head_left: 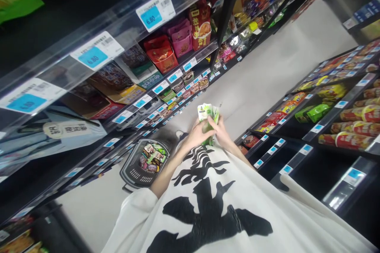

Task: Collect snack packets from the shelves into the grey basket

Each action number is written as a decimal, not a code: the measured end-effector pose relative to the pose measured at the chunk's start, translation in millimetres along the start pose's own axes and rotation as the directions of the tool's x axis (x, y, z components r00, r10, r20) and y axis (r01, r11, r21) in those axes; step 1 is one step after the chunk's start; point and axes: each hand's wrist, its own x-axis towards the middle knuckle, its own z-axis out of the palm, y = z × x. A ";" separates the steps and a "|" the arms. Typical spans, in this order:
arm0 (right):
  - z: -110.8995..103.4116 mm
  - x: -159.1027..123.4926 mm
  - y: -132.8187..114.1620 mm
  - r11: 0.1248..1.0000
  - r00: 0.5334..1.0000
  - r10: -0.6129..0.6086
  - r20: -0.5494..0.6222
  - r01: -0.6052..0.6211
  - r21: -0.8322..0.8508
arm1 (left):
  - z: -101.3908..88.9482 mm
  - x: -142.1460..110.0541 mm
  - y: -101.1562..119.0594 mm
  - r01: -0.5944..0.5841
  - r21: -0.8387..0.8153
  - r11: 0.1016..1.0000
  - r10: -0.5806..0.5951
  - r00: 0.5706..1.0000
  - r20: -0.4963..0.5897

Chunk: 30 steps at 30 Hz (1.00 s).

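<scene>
In front of my chest, both hands are around small green-and-white snack packets (203,111) that fan out slightly at the top. My left hand (196,134) grips them from the left, with its thumb across the front. From the right, my right hand (220,129) closes on them, its thumb against the front packet. The lower green part of a packet shows beneath my fingers. How many packets there are, I cannot tell.
A dark shopping basket (126,168) with several snack packs in it stands on the floor (246,78) to the left. Shelves with price labels (156,12) rise close on the left. More shelves with cup-shaped packages (356,113) and bags (313,112) line the right.
</scene>
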 end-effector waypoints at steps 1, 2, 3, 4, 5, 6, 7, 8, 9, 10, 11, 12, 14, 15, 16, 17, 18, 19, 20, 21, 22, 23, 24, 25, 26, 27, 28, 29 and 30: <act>1.2 0.2 0.0 1.000 0.999 0.025 0.028 -0.025 0.009 | 0.4 0.5 -0.9 0.014 0.005 1.000 -0.014 1.000 0.012; 0.9 0.3 -0.6 0.998 0.997 0.049 0.051 -0.051 0.023 | 0.3 1.2 -2.8 0.019 0.004 1.000 -0.019 1.000 0.019; -0.9 0.2 -1.4 0.997 0.996 0.066 0.066 -0.068 0.037 | -0.4 2.0 -5.7 0.013 -0.007 1.000 -0.013 1.000 0.021; -4.1 -0.1 -2.3 0.996 0.996 0.067 0.062 -0.070 0.049 | -1.6 3.0 -9.3 -0.002 -0.033 0.999 0.003 1.000 0.024; -8.2 -0.4 -3.2 0.996 0.997 0.057 0.048 -0.060 0.061 | -3.0 4.0 -13.4 -0.018 -0.072 0.997 0.019 0.999 0.026; -12.8 -1.0 -3.8 0.996 0.998 0.045 0.035 -0.048 0.073 | -4.2 5.1 -17.8 -0.026 -0.120 0.992 0.030 0.999 0.028; -17.6 -1.7 -4.0 0.996 0.999 0.040 0.031 -0.043 0.084 | -5.1 6.1 -22.1 -0.021 -0.171 0.985 0.027 0.999 0.029; -22.1 -2.7 -3.8 0.995 0.998 0.047 0.034 -0.050 0.091 | -5.4 7.1 -26.1 -0.001 -0.219 0.976 0.007 1.000 0.026; -25.9 -3.7 -3.1 0.994 0.997 0.061 0.040 -0.065 0.091 | -4.9 8.0 -29.7 0.030 -0.256 0.966 -0.026 1.000 0.017; -28.8 -4.9 -1.8 0.994 0.997 0.071 0.039 -0.074 0.085 | -3.7 8.8 -32.8 0.067 -0.280 0.958 -0.068 0.998 0.004; -30.8 -5.8 -0.1 0.995 0.998 0.063 0.024 -0.065 0.071 | -1.7 9.6 -35.3 0.102 -0.295 0.950 -0.111 0.994 -0.013; -32.2 -6.4 1.9 0.998 0.999 0.035 0.001 -0.035 0.051 | 0.6 10.3 -37.4 0.134 -0.309 0.942 -0.150 0.988 -0.028; -34.7 -5.7 6.3 0.999 0.998 -0.048 -0.034 0.048 0.010 | 5.6 11.6 -40.3 0.185 -0.373 0.909 -0.213 0.976 -0.035; -36.8 -4.2 8.2 0.997 0.996 -0.078 -0.045 0.078 0.002 | 7.7 12.1 -41.4 0.205 -0.424 0.882 -0.238 0.971 -0.027; -40.1 -1.8 9.5 0.996 0.994 -0.089 -0.055 0.090 0.011 | 9.3 12.5 -42.3 0.218 -0.482 0.848 -0.260 0.965 -0.021; -44.7 1.1 10.1 0.996 0.994 -0.082 -0.069 0.084 0.036 | 10.1 12.9 -43.0 0.224 -0.541 0.811 -0.280 0.960 -0.022; -50.4 4.5 9.8 0.995 0.994 -0.060 -0.086 0.066 0.073 | 10.1 13.4 -43.6 0.224 -0.590 0.776 -0.299 0.954 -0.030; -56.8 7.9 8.9 0.993 0.994 -0.034 -0.102 0.045 0.108 | 9.4 13.8 -44.0 0.218 -0.624 0.750 -0.314 0.948 -0.045; -63.0 10.9 7.2 0.991 0.994 -0.011 -0.105 0.025 0.129 | 8.2 14.5 -44.2 0.207 -0.642 0.738 -0.321 0.945 -0.064; -68.2 13.2 5.2 0.992 0.996 0.000 -0.092 0.012 0.127 | 6.7 15.2 -44.2 0.190 -0.643 0.742 -0.315 0.945 -0.084; -71.4 14.5 3.1 0.995 0.998 -0.002 -0.057 0.008 0.099 | 5.1 16.2 -44.0 0.171 -0.627 0.760 -0.295 0.950 -0.100; -72.0 14.8 1.1 0.999 1.000 -0.021 -0.007 0.021 0.048 | 3.7 17.4 -43.6 0.148 -0.595 0.790 -0.262 0.959 -0.109; -69.8 14.1 -0.3 0.998 0.998 -0.054 0.041 0.055 -0.017 | 2.6 18.6 -43.0 0.120 -0.553 0.824 -0.217 0.970 -0.112; -65.0 12.6 -1.1 0.991 0.992 -0.099 0.079 0.106 -0.086 | 2.2 19.8 -42.0 0.084 -0.508 0.857 -0.162 0.980 -0.112; -58.3 10.7 -1.2 0.975 0.984 -0.147 0.098 0.161 -0.151 | 2.3 20.9 -40.7 0.043 -0.466 0.884 -0.106 0.988 -0.110; -50.4 8.6 -0.5 0.955 0.976 -0.195 0.095 0.211 -0.207 | 3.0 21.8 -38.9 0.001 -0.433 0.901 -0.054 0.992 -0.110; -42.4 6.7 0.6 0.936 0.968 -0.238 0.076 0.249 -0.247 | 4.1 22.5 -36.6 -0.037 -0.408 0.912 -0.013 0.993 -0.118; -35.1 5.2 1.9 0.924 0.961 -0.271 0.052 0.275 -0.267 | 5.5 23.0 -33.8 -0.065 -0.390 0.919 0.014 0.991 -0.131; -28.8 4.3 3.3 0.920 0.957 -0.289 0.033 0.287 -0.266 | 6.9 23.4 -30.3 -0.078 -0.375 0.924 0.026 0.989 -0.144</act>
